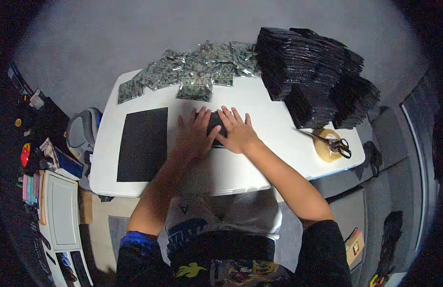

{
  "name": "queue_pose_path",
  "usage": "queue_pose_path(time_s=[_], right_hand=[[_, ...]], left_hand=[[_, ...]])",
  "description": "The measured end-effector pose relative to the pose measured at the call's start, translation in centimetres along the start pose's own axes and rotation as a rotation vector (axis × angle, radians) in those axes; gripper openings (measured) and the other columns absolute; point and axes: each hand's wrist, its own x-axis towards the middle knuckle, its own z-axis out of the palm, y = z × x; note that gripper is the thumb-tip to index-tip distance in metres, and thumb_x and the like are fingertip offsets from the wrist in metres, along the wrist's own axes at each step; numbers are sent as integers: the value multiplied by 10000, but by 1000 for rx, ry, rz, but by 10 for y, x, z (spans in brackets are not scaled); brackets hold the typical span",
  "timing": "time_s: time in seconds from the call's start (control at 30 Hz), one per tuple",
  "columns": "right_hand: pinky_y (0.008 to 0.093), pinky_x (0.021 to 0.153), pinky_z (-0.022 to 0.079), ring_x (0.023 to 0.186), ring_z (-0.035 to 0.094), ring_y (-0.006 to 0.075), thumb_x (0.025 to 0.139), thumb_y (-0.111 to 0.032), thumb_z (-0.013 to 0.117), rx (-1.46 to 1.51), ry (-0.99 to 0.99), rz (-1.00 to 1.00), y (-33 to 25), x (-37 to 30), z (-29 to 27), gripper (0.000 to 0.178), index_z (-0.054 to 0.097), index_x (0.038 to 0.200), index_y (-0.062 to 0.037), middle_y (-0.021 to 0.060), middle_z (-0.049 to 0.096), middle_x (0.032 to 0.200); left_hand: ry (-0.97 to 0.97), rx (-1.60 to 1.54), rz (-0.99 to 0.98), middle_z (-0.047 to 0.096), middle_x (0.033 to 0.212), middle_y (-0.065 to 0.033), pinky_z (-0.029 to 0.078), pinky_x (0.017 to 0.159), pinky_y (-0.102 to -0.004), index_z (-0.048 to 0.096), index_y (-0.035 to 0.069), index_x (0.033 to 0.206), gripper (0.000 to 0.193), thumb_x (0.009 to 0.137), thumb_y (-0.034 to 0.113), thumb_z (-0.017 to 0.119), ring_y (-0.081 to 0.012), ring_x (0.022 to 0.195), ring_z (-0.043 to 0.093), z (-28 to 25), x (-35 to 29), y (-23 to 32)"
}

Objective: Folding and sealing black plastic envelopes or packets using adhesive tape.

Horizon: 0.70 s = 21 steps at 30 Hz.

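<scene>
My left hand [196, 133] and my right hand [237, 131] lie side by side with fingers stretched out, pressing flat on a small black folded piece [215, 121]. Most of that piece is under my palms and fingers, so I cannot tell whether it is cloth or plastic. Left of my hands a black rectangular sheet [142, 145] lies flat on the white table [259, 167]. Just beyond my fingers sits a camouflage-patterned packet [195, 89] in clear, shiny wrapping.
More camouflage packets [202, 61] spread along the table's far edge. Tall stacks of glossy black packets [302, 62] stand at the far right. Black-handled scissors [343, 147] rest on a roll of clear tape [325, 154] near the right edge. A white cabinet [63, 203] stands at left.
</scene>
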Motion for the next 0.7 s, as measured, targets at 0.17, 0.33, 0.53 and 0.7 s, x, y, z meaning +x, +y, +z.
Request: queue_pose_path(time_s=[0.17,0.33,0.53,0.7], right_hand=[[623,1272,127,1615,119,316,1008,-704,410,-12,19,-7,-10,6,2,907,161,1679,-146,64,149,1754],[609,1277,125,1615,125,304,1009,-720,392,-22,32,32,11,-3,7,926,142,1680,-133,65,156,1752],[608,1280,116,1614,127,306,996,-761,346,20,-30,-1,1,3,1,988,114,1675,-83,86,161,1749],[589,1285,99,1617,119,284,992,-740,409,60,14,-7,4,0,5,988,100,1681,-104,76,163,1751]], left_hand=[[45,-139,-132,543,1490,-193,323,1168,-662,604,37,1371,450,1081,371,521,-405,1416,480,-2,0,-42],[-39,-840,-233,662,1257,-166,453,1101,-483,685,69,1177,232,978,189,702,-374,1247,597,-98,-29,31],[24,-653,229,662,1131,-135,476,1010,-496,695,67,1078,327,831,229,835,-340,1105,620,-86,-110,94],[99,-554,254,649,1065,-88,469,997,-475,694,83,1006,283,811,215,852,-306,1079,604,-77,-115,112]])
